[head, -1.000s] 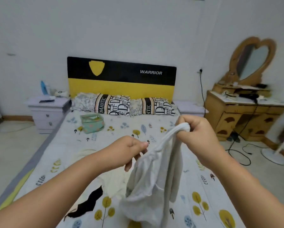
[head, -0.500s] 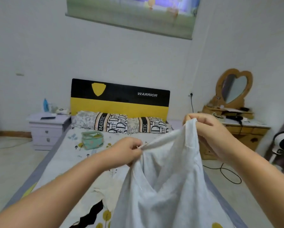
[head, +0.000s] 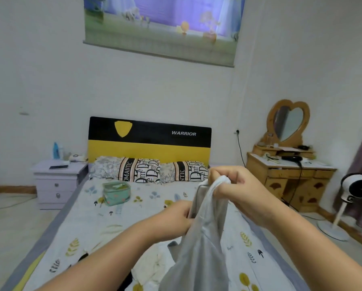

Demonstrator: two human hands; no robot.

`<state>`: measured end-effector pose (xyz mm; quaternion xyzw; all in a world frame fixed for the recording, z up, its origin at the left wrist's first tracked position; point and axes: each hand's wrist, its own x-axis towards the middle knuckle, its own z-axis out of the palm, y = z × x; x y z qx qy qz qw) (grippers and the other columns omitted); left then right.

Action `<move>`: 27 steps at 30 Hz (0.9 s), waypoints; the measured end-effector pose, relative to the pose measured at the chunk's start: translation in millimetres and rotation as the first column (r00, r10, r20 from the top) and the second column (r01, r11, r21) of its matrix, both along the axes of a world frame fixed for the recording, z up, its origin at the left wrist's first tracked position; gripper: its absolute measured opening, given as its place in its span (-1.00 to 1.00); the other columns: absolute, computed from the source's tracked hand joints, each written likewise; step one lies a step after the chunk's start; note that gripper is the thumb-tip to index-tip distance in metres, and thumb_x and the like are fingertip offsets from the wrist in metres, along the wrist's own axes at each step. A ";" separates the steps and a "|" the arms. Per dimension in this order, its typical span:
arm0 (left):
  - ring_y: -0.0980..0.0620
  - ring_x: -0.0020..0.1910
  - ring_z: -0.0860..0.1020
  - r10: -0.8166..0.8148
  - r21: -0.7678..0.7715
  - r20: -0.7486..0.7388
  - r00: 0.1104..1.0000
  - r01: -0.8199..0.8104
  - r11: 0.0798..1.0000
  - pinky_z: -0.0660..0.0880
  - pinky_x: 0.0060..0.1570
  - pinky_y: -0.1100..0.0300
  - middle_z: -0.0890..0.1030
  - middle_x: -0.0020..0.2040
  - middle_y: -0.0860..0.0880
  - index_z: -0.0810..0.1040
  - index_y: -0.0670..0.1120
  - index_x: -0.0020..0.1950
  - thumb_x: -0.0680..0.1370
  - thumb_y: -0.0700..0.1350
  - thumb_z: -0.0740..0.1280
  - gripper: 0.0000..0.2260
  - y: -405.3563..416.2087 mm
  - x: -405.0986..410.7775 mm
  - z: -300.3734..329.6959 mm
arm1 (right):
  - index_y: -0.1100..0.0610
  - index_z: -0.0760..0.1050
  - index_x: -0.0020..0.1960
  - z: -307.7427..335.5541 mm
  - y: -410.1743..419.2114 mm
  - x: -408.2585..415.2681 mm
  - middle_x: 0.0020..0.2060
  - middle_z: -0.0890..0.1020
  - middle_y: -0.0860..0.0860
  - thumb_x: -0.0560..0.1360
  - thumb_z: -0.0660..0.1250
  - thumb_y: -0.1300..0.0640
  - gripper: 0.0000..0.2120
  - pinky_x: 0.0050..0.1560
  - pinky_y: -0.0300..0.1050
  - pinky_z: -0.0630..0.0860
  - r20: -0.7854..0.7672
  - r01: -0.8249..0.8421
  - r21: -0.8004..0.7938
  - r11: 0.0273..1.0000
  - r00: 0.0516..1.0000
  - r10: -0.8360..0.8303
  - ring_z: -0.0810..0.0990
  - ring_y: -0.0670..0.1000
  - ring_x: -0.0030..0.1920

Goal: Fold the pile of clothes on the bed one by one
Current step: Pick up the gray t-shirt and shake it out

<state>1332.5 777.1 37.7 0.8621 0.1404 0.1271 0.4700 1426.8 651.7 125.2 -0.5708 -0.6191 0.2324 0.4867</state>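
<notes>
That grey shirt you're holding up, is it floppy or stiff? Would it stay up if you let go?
Probably floppy: the grey shirt hangs in loose folds below the right hand, which bunches its top. It looks light, since the left hand grips only an edge. Released, it would likely drop in a heap onto the bed.

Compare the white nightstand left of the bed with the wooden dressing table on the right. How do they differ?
The nightstand is pale and plain-fronted with round knobs; the dressing table is honey-coloured wood with carved panels. The nightstand is low and narrow; the dressing table is wider and carries a heart-shaped mirror. Both stand against the wall beside the bed, with clutter on top.
</notes>
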 end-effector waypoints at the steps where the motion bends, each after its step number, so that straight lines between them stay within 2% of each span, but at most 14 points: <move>1: 0.05 -0.29 0.43 0.052 -0.010 0.005 0.999 -0.052 0.999 0.37 -0.25 0.16 0.51 -0.26 -0.13 0.45 -0.22 -0.22 0.53 -0.16 0.29 -0.82 1.4 1.1 -1.6 | 0.23 0.25 -0.41 3.8 -4.1 2.0 -0.42 0.19 0.12 0.25 0.33 0.07 -0.69 -0.36 -0.12 0.10 -0.017 -0.011 -0.008 1.000 1.000 0.011 0.14 0.03 -0.38; 3: 0.05 -0.35 0.35 0.176 0.007 0.028 0.984 -0.177 0.984 0.26 -0.31 0.19 0.42 -0.36 -0.06 0.39 -0.11 -0.35 0.55 -0.14 0.29 -0.73 5.4 0.6 2.0 | 0.26 0.26 -0.41 7.8 -12.0 7.2 -0.44 0.22 0.11 0.33 0.44 -0.04 -0.53 -0.38 -0.15 0.15 0.001 0.098 -0.020 0.995 0.995 -0.098 0.17 0.04 -0.41; 5: 0.03 -0.37 0.37 0.239 -0.039 0.075 0.968 -0.237 0.971 0.28 -0.31 0.21 0.44 -0.39 -0.07 0.42 -0.11 -0.34 0.58 -0.09 0.25 -0.71 10.5 -3.1 13.2 | 0.14 0.20 -0.47 1.6 -13.5 16.4 -0.51 0.20 0.01 0.38 0.43 0.19 -0.57 -0.47 -0.26 0.15 0.044 0.311 0.015 0.950 0.949 -0.311 0.18 -0.07 -0.47; 7: -0.01 -0.33 0.39 0.245 -0.070 0.144 0.959 -0.237 0.969 0.30 -0.26 0.17 0.44 -0.32 -0.15 0.47 -0.17 -0.22 0.60 -0.05 0.20 -0.73 11.2 -5.8 29.3 | 0.10 0.16 -0.46 -10.6 -10.8 26.6 -0.51 0.18 -0.02 0.35 0.27 0.43 -0.60 -0.46 -0.22 0.08 0.087 0.475 0.022 0.880 0.876 -0.475 0.14 -0.07 -0.45; 8: -0.01 -0.33 0.38 0.258 -0.046 0.179 0.949 -0.254 0.966 0.30 -0.26 0.17 0.43 -0.32 -0.16 0.46 -0.18 -0.21 0.60 -0.03 0.19 -0.72 10.0 -5.2 37.7 | 0.11 0.17 -0.45 -18.0 -9.7 29.8 -0.50 0.20 0.00 0.33 0.21 0.47 -0.63 -0.44 -0.19 0.08 0.107 0.523 0.015 0.852 0.847 -0.521 0.15 -0.05 -0.44; 10: 0.05 -0.42 0.34 0.316 0.045 0.277 0.907 -0.341 0.939 0.26 -0.36 0.24 0.38 -0.40 -0.10 0.38 -0.13 -0.34 0.60 -0.03 0.19 -0.66 5.7 -1.4 54.2 | 0.11 0.23 -0.39 -35.1 -6.7 32.3 -0.41 0.36 0.05 0.32 0.17 0.50 -0.67 -0.38 -0.14 0.19 0.171 0.558 0.027 0.829 0.815 -0.554 0.28 0.00 -0.38; 12: 0.07 -0.45 0.31 0.393 0.035 0.396 0.830 -0.441 0.897 0.23 -0.38 0.25 0.35 -0.45 -0.04 0.31 -0.09 -0.41 0.60 -0.04 0.19 -0.62 0.0 2.8 68.4 | 0.06 0.27 -0.27 -53.4 -3.6 29.7 -0.17 0.42 0.02 0.27 0.12 0.53 -0.64 -0.25 -0.09 0.30 0.277 0.555 0.087 0.827 0.784 -0.555 0.37 0.02 -0.21; 15: 0.01 -0.36 0.36 0.493 -0.169 0.504 0.709 -0.479 0.862 0.27 -0.28 0.15 0.41 -0.38 -0.10 0.36 -0.11 -0.36 0.62 -0.05 0.15 -0.65 -1.1 3.4 85.5 | 0.00 0.28 0.10 -83.6 -1.8 31.9 0.07 0.27 -0.04 0.26 0.11 0.53 -0.43 -0.16 -0.20 0.33 0.421 0.602 0.152 0.784 0.678 -0.603 0.36 -0.05 -0.03; 16: 0.01 -0.37 0.38 0.515 -0.199 0.530 0.674 -0.491 0.848 0.30 -0.29 0.15 0.43 -0.38 -0.08 0.40 -0.11 -0.36 0.62 -0.05 0.15 -0.64 -0.3 1.9 89.9 | -0.01 0.23 0.23 -92.7 -1.7 34.2 0.13 0.25 -0.04 0.27 0.12 0.52 -0.35 -0.13 -0.20 0.34 0.484 0.640 0.131 0.757 0.625 -0.612 0.36 -0.04 0.05; 18: 0.02 -0.39 0.34 0.540 -0.216 0.590 0.600 -0.527 0.822 0.27 -0.32 0.15 0.40 -0.40 -0.08 0.40 -0.13 -0.35 0.62 -0.06 0.15 -0.65 2.0 -1.3 96.7 | -0.03 0.14 0.33 -108.3 -1.6 38.4 0.19 0.27 -0.03 0.32 0.14 0.47 -0.31 -0.11 -0.18 0.33 0.616 0.732 -0.007 0.682 0.540 -0.573 0.35 0.01 0.16; 20: 0.02 -0.39 0.28 0.553 -0.215 0.634 0.541 -0.563 0.798 0.22 -0.34 0.14 0.33 -0.42 -0.07 0.34 -0.15 -0.37 0.62 -0.08 0.16 -0.63 6.5 -4.7 99.3 | -0.01 0.22 0.26 -114.8 -0.4 39.9 0.15 0.35 0.00 0.41 0.15 0.37 -0.50 -0.12 -0.15 0.35 0.666 0.768 -0.231 0.597 0.572 -0.479 0.40 0.05 0.15; 23: 0.00 -0.37 0.29 0.558 -0.062 0.606 0.568 -0.665 0.744 0.21 -0.32 0.13 0.35 -0.40 -0.09 0.36 -0.23 -0.34 0.61 -0.10 0.16 -0.64 16.9 -9.9 89.3 | 0.09 0.34 0.08 -102.0 -0.8 45.2 -0.12 0.45 0.04 0.44 0.12 0.30 -0.75 -0.19 -0.07 0.52 0.638 0.682 -0.513 0.522 0.709 -0.299 0.56 0.08 -0.08; 25: -0.02 -0.36 0.31 0.564 0.046 0.548 0.618 -0.696 0.717 0.21 -0.30 0.13 0.38 -0.39 -0.11 0.40 -0.22 -0.34 0.59 -0.10 0.20 -0.67 26.0 -16.5 76.9 | 0.21 0.42 0.06 -84.2 -4.4 53.1 -0.25 0.56 0.14 0.44 0.03 0.36 -0.72 -0.22 0.00 0.63 0.507 0.608 -0.579 0.543 0.791 -0.344 0.61 0.13 -0.31; 27: 0.00 -0.39 0.32 0.559 0.124 0.455 0.694 -0.670 0.732 0.19 -0.35 0.15 0.39 -0.42 -0.06 0.42 -0.18 -0.36 0.53 -0.11 0.32 -0.71 32.2 -25.5 65.0 | 0.32 0.48 -0.01 -60.8 -9.8 58.6 -0.29 0.59 0.26 0.43 -0.02 0.42 -0.67 -0.22 0.12 0.63 0.366 0.588 -0.510 0.628 0.809 -0.460 0.63 0.22 -0.33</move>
